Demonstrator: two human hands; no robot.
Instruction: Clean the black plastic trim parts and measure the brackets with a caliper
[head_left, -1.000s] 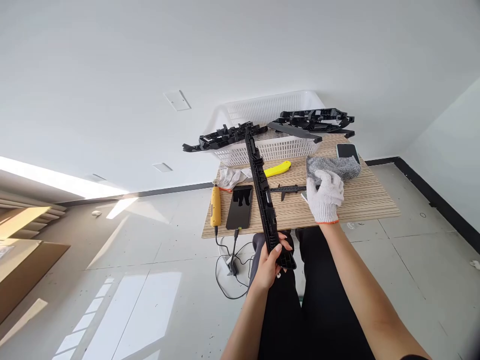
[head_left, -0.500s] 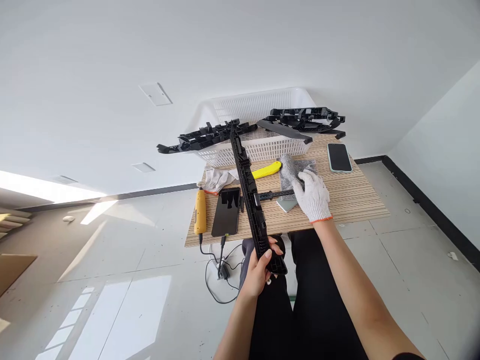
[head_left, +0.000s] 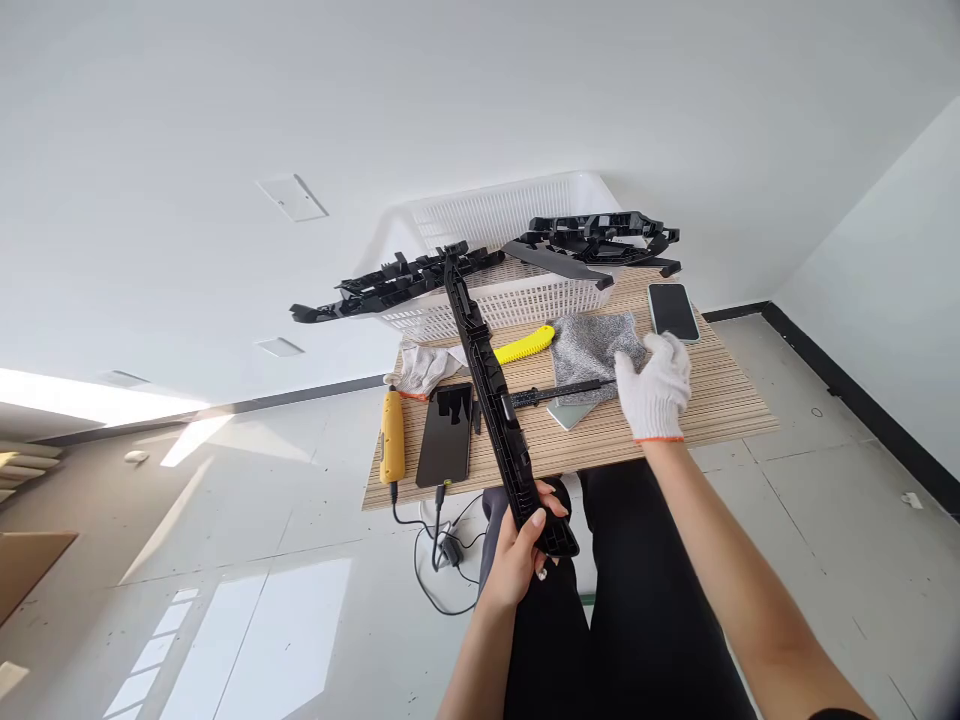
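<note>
My left hand (head_left: pixel 521 545), ungloved, is wrapped round the lower end of a long black plastic part (head_left: pixel 491 400), which slants up and left over the table to the basket. My right hand (head_left: pixel 656 390) wears a white knit glove with an orange cuff. Its thumb and fingers are apart at the right edge of a grey cloth (head_left: pixel 592 345), and nothing shows in its grasp. A black slim tool (head_left: pixel 559 392) lies across the cloth's lower edge. Beneath that edge a pale flat object (head_left: pixel 570 413) sticks out.
Behind, a white basket (head_left: pixel 525 300) bears several black plastic parts (head_left: pixel 592 240). On the striped table (head_left: pixel 720 400) are a yellow-handled tool (head_left: pixel 525 345), a glove (head_left: pixel 424 370), a yellow device (head_left: pixel 391 437), a black phone (head_left: pixel 445 435) and a light-edged phone (head_left: pixel 673 312). Cables hang at the front.
My right hand has moved right, off the middle of the grey cloth, which now lies flatter and more spread out. My left hand still holds the black part. The view has shifted slightly.
</note>
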